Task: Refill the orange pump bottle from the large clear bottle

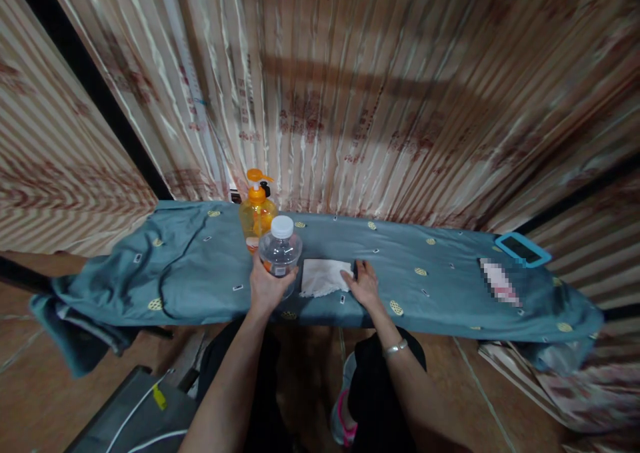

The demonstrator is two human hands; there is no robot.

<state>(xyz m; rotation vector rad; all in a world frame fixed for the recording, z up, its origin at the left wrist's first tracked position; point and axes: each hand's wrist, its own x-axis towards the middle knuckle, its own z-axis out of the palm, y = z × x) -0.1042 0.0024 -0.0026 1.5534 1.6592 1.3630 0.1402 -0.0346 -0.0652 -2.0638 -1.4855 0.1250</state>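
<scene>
My left hand (269, 286) is wrapped round the lower part of a clear plastic bottle (281, 245) with a white cap, which stands upright. Just behind that bottle is a yellow pump bottle (255, 213) with an orange pump head, partly covered by it. A white folded cloth or tissue (324, 277) lies flat to the right of the clear bottle. At its right edge rests my right hand (365, 285), fingers apart, with the thumb touching the white piece and the other fingers on the tablecloth.
A teal cloth with yellow pineapple prints (200, 273) covers the narrow table. Toward its right end lie a blue-framed tablet-like thing (523, 249) and a blurred-out pinkish item (500, 283). Patterned curtains (350, 106) hang behind. A dark box with white cables (135, 413) stands at lower left.
</scene>
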